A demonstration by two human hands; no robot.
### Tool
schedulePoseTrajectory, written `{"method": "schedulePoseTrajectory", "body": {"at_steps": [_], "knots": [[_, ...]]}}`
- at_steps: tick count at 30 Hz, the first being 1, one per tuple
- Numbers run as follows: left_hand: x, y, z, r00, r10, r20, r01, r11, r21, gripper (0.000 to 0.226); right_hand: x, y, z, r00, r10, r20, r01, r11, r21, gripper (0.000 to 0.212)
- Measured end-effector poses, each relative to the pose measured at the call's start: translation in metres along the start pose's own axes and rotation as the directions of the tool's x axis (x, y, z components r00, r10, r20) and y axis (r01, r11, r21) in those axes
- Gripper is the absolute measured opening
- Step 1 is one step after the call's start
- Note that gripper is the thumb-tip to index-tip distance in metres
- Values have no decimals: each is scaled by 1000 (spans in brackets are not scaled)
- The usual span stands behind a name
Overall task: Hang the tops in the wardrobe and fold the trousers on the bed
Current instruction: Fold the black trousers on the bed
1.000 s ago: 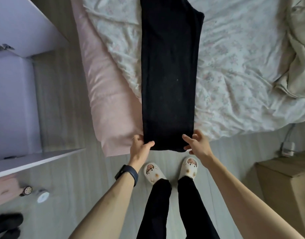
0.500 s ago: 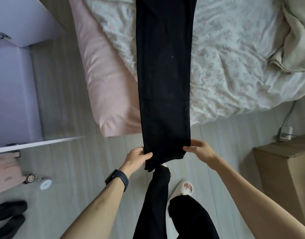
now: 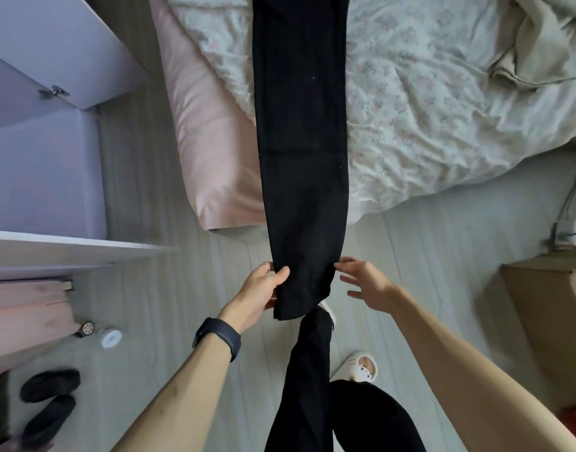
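Black trousers (image 3: 301,125) lie lengthwise on the bed (image 3: 426,119), folded leg on leg, their hem end pulled off the bed's edge over the floor. My left hand (image 3: 258,290) pinches the left side of the hem, thumb on top. My right hand (image 3: 366,283) is beside the hem's right side with fingers spread and straight, holding nothing; I cannot tell whether the fingertips touch the cloth. The trousers' waist end runs out of view at the top.
A beige garment (image 3: 528,50) lies crumpled at the bed's right. An open lilac wardrobe (image 3: 42,164) stands at the left, pink clothing (image 3: 25,308) inside. A cardboard box (image 3: 554,308) sits at the right, black shoes (image 3: 48,402) at the lower left. My legs and slippers are below.
I stepped back and pulled the hem off the bed toward me. My right hand let go of the hem and opened; the left keeps its pinch.
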State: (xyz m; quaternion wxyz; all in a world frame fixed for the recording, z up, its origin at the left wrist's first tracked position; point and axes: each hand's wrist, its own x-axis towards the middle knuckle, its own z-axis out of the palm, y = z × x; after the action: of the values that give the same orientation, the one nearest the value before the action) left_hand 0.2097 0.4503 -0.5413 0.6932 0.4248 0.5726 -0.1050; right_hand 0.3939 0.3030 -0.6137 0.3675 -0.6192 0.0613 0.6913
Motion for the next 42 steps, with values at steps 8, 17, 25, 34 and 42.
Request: {"method": "schedulePoseTrajectory", "body": {"at_steps": [8,17,25,34,42], "knots": [[-67,2,0,999,11,46,-1,975,-224,22,-42,50,20,978,45,205,-82,981,178,40],[-101,17,4,960,176,-218,-136,973,186,9,-106,55,23,982,-166,-90,186,926,327,23],[-138,-13,47,893,323,-314,-210,915,344,25,-170,29,20,814,-384,-435,382,919,-96,37],[-152,11,49,911,249,-329,-213,967,141,8,-197,-15,21,810,-399,-430,319,915,-249,24],[-180,24,35,906,324,-273,-258,933,251,15,-246,-14,47,710,-462,-532,427,883,-195,29]]}}
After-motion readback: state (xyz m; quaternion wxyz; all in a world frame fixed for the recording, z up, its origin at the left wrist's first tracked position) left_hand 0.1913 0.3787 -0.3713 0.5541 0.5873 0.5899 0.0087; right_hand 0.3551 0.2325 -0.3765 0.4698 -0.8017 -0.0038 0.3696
